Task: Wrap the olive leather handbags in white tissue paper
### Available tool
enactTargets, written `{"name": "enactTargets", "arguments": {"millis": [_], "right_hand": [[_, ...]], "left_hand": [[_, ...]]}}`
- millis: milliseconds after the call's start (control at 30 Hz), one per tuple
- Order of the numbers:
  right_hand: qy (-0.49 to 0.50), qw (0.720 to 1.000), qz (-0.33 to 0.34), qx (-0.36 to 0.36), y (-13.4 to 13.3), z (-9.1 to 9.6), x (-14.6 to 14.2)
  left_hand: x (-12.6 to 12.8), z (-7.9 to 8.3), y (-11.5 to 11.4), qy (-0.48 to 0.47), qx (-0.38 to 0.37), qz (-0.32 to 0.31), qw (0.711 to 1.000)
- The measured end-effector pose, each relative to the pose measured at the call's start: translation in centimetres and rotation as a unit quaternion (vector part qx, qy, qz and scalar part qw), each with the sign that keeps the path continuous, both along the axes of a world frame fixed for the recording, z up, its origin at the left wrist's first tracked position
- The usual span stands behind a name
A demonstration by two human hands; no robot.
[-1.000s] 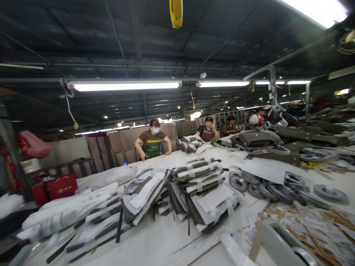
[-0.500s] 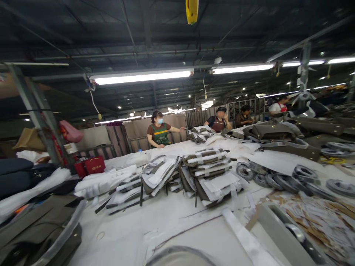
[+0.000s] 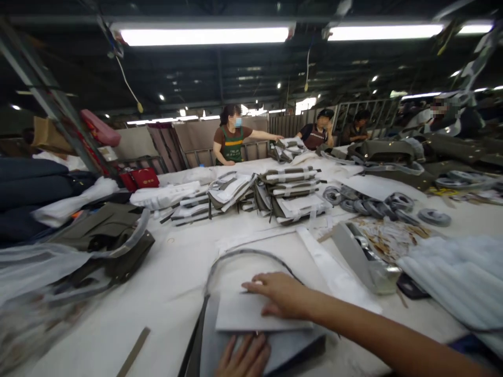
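On table (image 3: 173,272), right hand (image 3: 281,299) flat on sheet (image 3: 236,319), left hand (image 3: 245,358) beside

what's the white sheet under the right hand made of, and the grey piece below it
White sheet: likely thin non-woven or paper-like lining, matte, flat with crisp edges. Grey piece: seems stiff fabric or leatherette, dull, dark edge; blur leaves it open.
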State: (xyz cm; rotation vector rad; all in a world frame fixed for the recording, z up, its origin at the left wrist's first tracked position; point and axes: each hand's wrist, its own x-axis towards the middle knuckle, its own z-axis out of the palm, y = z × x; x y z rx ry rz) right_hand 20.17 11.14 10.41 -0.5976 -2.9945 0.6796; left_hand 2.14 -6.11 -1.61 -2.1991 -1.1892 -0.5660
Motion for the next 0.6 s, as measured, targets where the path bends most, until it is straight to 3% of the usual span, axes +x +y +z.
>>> {"name": "enactTargets", "arguments": {"millis": [100,200,300,500,600], "right_hand": [[0.004,1.0,-0.004,0.028,-1.3,-2.8,1.5],[0.002,0.999,0.028,0.043,-1.7,-4.1,2.2],[-0.014,0.998,0.035,0.055,-1.4,-3.6,2.8],[0.052,0.997,0.026,0.041,-2.6,-0.3,3.7],[0.05,0.996,0.055,0.047,-4.6,-0.8,3.6]], "left_hand": [[1.0,0.4,-1.5,-0.041,-0.097,0.042,0.994],[1.6,1.1,-2.2,-0.091,-0.18,0.052,0.978],[1.7,1.5,-2.3,-0.114,-0.214,0.048,0.969],[1.7,1.5,-2.5,-0.136,-0.22,0.049,0.965],[1.8,1.1,-2.7,-0.161,-0.216,0.062,0.961]]}}
